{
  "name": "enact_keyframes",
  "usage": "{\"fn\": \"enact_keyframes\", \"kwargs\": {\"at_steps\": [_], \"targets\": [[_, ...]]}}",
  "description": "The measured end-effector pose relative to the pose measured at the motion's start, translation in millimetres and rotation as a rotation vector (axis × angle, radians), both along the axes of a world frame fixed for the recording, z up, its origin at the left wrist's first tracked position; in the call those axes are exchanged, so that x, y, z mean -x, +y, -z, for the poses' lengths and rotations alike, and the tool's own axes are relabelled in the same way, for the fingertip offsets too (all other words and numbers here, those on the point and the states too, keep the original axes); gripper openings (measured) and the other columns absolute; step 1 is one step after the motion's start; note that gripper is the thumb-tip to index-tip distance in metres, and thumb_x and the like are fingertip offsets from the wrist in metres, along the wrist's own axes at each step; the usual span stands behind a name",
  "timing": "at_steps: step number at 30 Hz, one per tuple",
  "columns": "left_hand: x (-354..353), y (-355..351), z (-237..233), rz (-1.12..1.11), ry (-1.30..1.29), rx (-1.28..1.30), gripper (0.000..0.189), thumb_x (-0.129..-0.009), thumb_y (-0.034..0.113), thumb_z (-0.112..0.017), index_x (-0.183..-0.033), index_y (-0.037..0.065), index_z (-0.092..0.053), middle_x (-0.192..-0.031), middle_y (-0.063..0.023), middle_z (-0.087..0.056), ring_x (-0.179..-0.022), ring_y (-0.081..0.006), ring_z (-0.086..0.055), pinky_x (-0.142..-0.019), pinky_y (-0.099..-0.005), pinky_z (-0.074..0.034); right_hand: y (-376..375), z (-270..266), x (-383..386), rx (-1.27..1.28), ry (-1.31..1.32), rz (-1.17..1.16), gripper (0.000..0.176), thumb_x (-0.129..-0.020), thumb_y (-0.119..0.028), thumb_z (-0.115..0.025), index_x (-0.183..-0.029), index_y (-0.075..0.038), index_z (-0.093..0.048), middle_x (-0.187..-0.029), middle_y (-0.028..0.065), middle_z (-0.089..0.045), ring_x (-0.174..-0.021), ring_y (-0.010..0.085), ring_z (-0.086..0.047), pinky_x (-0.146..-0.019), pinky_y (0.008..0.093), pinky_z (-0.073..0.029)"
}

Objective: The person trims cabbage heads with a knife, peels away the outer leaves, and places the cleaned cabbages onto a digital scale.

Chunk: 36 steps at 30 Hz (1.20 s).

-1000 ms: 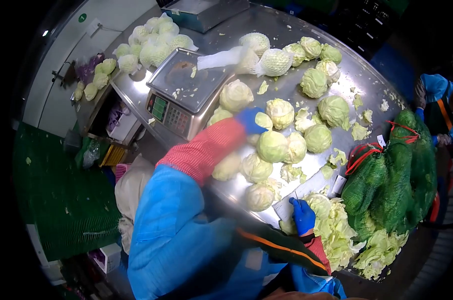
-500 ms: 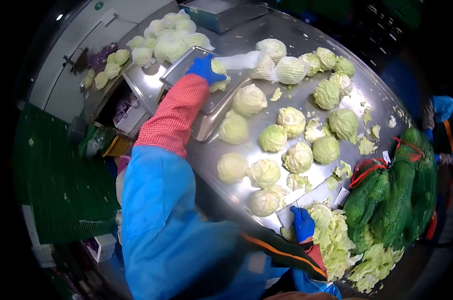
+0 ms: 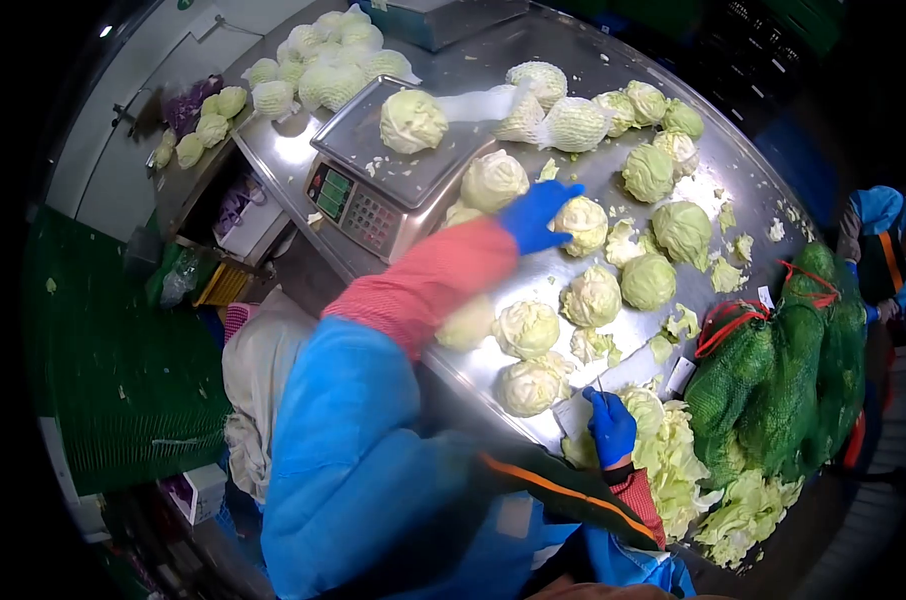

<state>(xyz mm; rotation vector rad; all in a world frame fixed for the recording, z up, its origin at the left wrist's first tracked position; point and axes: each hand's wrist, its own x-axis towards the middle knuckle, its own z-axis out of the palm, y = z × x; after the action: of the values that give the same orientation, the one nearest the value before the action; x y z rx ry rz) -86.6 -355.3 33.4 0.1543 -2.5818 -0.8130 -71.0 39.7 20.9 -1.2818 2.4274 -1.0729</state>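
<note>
My left hand (image 3: 540,217), in a blue glove, reaches across the table with its fingers stretched out. Its fingertips are right at a trimmed cabbage (image 3: 581,226), and the palm overlaps the hidden one behind it. A single cabbage (image 3: 413,121) rests on the plate of a digital scale (image 3: 361,207). My right hand (image 3: 611,428), gloved too, stays low near the table's front edge, closed around a knife (image 3: 601,384) that shows only as a thin edge. Beneath and beside that hand lie loose cabbage leaves (image 3: 671,465).
Net-wrapped cabbages (image 3: 338,75) are heaped behind the scale, and a white net sleeve (image 3: 478,104) runs beside it. Green mesh sacks (image 3: 763,385) stand at the right. More bare cabbages (image 3: 649,281) cover the steel table (image 3: 473,385). Another person (image 3: 883,240) is at far right.
My left hand has let go of the cabbage on the scale and swung right and toward me, over the bare cabbages. My right hand has hardly moved.
</note>
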Motion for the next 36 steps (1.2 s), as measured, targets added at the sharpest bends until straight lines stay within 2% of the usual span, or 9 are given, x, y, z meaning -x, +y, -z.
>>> {"fn": "enact_keyframes", "kwargs": {"at_steps": [7, 13, 16, 20, 22, 24, 29, 31, 36], "targets": [[76, 44, 14, -0.288, -0.668, 0.139, 0.122, -0.055, 0.057, -0.084, -0.151, 0.034, -0.012, -0.155, -0.0232, -0.011, -0.138, -0.0479, -0.024, -0.11, -0.0616, -0.02, 35, 47, -8, -0.244, -0.18, 0.206, 0.025, -0.093, -0.03, -0.058, -0.1, -0.008, -0.068, -0.088, 0.0167, -0.067, -0.077, 0.0289, -0.064, -0.071, 0.034, -0.049], [79, 47, -2, -0.283, -0.623, 0.049, 0.104, -0.058, 0.043, -0.083, -0.146, 0.029, -0.03, -0.137, -0.0195, -0.038, -0.118, -0.0414, -0.047, -0.096, -0.0507, -0.045, 47, 50, -1, -0.16, -0.227, 0.194, 0.023, -0.093, -0.023, -0.056, -0.1, -0.007, -0.071, -0.082, 0.0113, -0.069, -0.078, 0.0188, -0.063, -0.071, 0.0323, -0.048], [71, 59, -13, -0.31, -0.397, -0.21, 0.103, -0.056, 0.048, -0.084, -0.142, 0.016, -0.037, -0.129, -0.0206, -0.049, -0.114, -0.0392, -0.054, -0.095, -0.0479, -0.046, 48, 36, 17, -0.206, 0.134, -0.093, 0.024, -0.095, -0.023, -0.054, -0.106, -0.01, -0.07, -0.069, 0.0057, -0.063, -0.062, 0.0143, -0.058, -0.058, 0.0315, -0.046], [98, 73, 21, 0.086, -0.031, -0.832, 0.079, -0.067, 0.046, -0.083, -0.126, 0.006, -0.05, -0.115, -0.0138, -0.062, -0.108, -0.0252, -0.06, -0.092, -0.0378, -0.05, 7, -49, 32, 0.145, -0.81, 0.299, 0.041, -0.097, -0.026, -0.048, -0.133, -0.006, -0.053, -0.06, -0.0004, -0.05, -0.044, 0.0063, -0.042, -0.042, 0.0211, -0.032], [23, 112, -83, 0.156, -0.288, -1.273, 0.08, -0.072, 0.051, -0.079, -0.132, 0.009, -0.045, -0.121, -0.0131, -0.058, -0.108, -0.0273, -0.06, -0.088, -0.045, -0.052, -12, -72, 45, 0.363, -0.709, 0.235, 0.049, -0.097, -0.025, -0.048, -0.142, -0.006, -0.041, -0.063, 0.0, -0.052, -0.044, 0.0055, -0.04, -0.042, 0.0205, -0.032], [28, 141, -37, 0.324, -0.394, -1.672, 0.084, -0.079, 0.06, -0.067, -0.142, 0.014, -0.035, -0.131, -0.016, -0.05, -0.109, -0.0315, -0.059, -0.085, -0.0512, -0.053, -27, -74, 60, 0.395, -0.642, 0.252, 0.051, -0.098, -0.027, -0.047, -0.143, -0.005, -0.037, -0.069, -0.0003, -0.055, -0.045, 0.0055, -0.039, -0.042, 0.0209, -0.032], [-42, 187, -40, 0.351, -0.501, -1.402, 0.099, -0.087, 0.053, -0.063, -0.153, 0.019, 0.001, -0.14, -0.0223, -0.038, -0.091, -0.0296, -0.065, -0.074, -0.0391, -0.057, -2, -31, 89, 0.432, -1.154, 0.462, 0.045, -0.099, -0.049, -0.04, -0.119, -0.012, -0.056, -0.074, -0.0035, -0.058, -0.048, 0.0064, -0.043, -0.041, 0.0223, -0.031], [-59, 206, -56, 0.301, -0.037, -0.513, 0.124, -0.068, 0.03, -0.086, -0.152, 0.005, 0.002, -0.148, -0.0212, -0.027, -0.129, -0.0317, -0.04, -0.11, -0.0419, -0.032, 1, -34, 67, 0.55, -1.286, 0.412, 0.042, -0.099, -0.046, -0.043, -0.116, -0.011, -0.057, -0.076, -0.0029, -0.059, -0.051, 0.0062, -0.046, -0.042, 0.0213, -0.032], [-60, 239, -35, 0.235, 0.022, -0.769, 0.126, -0.06, 0.032, -0.091, -0.15, 0.0, -0.009, -0.144, -0.0214, -0.03, -0.134, -0.0329, -0.032, -0.112, -0.0422, -0.027, 19, -37, 52, 0.353, -1.32, 0.311, 0.037, -0.098, -0.044, -0.048, -0.099, -0.009, -0.059, -0.061, 0.0005, -0.056, -0.043, 0.0089, -0.046, -0.038, 0.0221, -0.034]]}}
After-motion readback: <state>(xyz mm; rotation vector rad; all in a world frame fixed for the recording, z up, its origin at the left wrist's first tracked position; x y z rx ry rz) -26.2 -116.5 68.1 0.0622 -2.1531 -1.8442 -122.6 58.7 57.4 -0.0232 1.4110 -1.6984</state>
